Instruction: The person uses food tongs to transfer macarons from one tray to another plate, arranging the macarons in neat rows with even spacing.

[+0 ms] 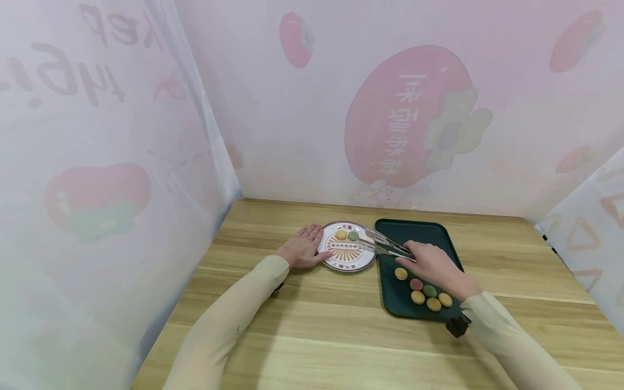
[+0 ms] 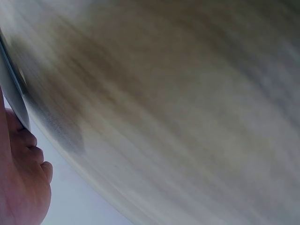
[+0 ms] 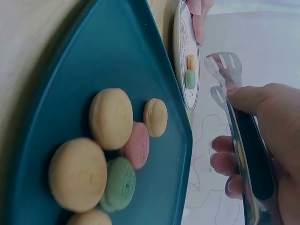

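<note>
My right hand (image 1: 434,265) grips a pair of metal serving tongs (image 1: 390,246) with slotted ends. In the right wrist view the tips of the tongs (image 3: 225,70) stand apart, with nothing between them. They reach over the right side of a round white patterned plate (image 1: 348,262). A yellow macaron (image 1: 341,234) and a green macaron (image 1: 353,235) sit side by side on the plate. My left hand (image 1: 304,248) rests at the plate's left rim, fingers stretched out and thumb at the near edge; the left wrist view shows this hand (image 2: 26,173) only partly.
Right of the plate lies a dark green tray (image 1: 397,303). Toward its near end are several yellowish macarons (image 1: 417,297), a pink macaron (image 1: 416,284) and a green macaron (image 1: 429,291). Printed curtains (image 1: 302,135) stand behind and beside the wooden table (image 1: 312,336).
</note>
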Demonstrator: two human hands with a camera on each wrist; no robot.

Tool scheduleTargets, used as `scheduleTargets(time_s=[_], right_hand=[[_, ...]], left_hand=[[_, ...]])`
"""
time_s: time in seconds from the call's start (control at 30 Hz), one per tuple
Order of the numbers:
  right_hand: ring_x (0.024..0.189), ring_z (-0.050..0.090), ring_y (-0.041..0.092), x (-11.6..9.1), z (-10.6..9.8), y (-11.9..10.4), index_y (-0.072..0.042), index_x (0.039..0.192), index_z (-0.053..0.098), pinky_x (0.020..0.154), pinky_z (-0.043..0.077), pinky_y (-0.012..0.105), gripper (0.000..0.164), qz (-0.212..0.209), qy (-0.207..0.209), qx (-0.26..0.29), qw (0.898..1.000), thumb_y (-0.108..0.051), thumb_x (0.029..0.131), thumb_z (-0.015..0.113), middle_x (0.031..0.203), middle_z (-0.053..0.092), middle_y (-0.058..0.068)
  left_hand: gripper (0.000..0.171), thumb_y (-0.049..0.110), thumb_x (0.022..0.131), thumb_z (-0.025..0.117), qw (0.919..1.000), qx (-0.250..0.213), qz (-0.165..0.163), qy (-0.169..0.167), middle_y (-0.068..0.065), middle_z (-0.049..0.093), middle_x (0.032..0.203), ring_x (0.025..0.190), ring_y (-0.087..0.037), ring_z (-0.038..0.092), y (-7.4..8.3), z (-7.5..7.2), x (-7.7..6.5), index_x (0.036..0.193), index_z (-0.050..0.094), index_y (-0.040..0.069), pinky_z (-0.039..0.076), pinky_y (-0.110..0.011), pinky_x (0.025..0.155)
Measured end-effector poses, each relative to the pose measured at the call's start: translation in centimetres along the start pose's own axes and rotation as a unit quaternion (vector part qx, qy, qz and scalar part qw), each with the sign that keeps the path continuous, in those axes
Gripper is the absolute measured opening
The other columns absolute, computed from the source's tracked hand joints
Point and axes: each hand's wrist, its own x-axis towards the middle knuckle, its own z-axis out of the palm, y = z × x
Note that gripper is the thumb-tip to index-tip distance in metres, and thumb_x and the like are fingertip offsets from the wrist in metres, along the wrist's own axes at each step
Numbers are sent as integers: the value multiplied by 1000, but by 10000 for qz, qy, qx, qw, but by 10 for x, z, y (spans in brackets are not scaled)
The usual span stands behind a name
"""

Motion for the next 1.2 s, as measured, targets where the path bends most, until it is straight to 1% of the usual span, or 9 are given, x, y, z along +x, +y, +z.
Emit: scheduleTargets(time_s=[0.23,0.4,0.67,0.8,0.97,1.1,1.2], right_hand=[[50,43,5,-13,-5,3,-12,96,61,47,36,22,24,-239,85,-19,9997,-33,92,69,64,51,-8],[50,41,4,-22,-8,4,-11,96,60,47,35,21,24,-264,27,-67,9996,-33,93,68,64,50,-9],[51,38,4,-40,-12,12,-10,93,59,49,33,21,25,-347,118,-187,9992,-33,92,69,63,46,-8],[52,38,2,-49,-13,16,-7,100,62,50,33,20,30,-315,69,-246,9992,-35,92,69,65,48,-9],[55,42,1,-54,-14,19,0,109,64,52,39,22,38,-340,109,-345,9988,-34,92,69,74,59,-6],[54,42,0,-58,-13,20,-1,107,64,51,40,22,36,-375,138,-475,9981,-33,91,69,74,60,-5],[52,39,0,-61,-12,21,-4,105,63,50,36,21,33,-371,122,-563,9977,-33,91,70,70,54,-7]], left_hand=[[98,75,94,14,10000,60,26,4,-17,10,165,154,-29,8,0,0,1,156,13,-1,12,-40,126],[97,74,95,14,10000,72,19,-1,-16,10,165,154,-29,8,0,-1,2,156,13,-1,12,-40,126],[96,73,95,17,10000,4,45,7,-17,11,165,154,-29,9,1,0,3,156,14,-1,13,-41,126],[96,73,95,18,10000,-10,82,-2,-17,11,165,154,-30,10,1,-1,3,156,13,-1,14,-41,126],[95,72,96,18,9999,97,86,31,-17,12,165,154,-30,11,0,-1,4,156,13,-1,14,-41,126],[95,72,96,18,9999,97,56,20,-17,11,165,154,-29,10,-1,1,3,156,13,-1,14,-41,126],[94,72,96,19,10000,78,27,0,-17,11,165,154,-29,10,-1,2,2,156,13,-1,13,-41,126]])
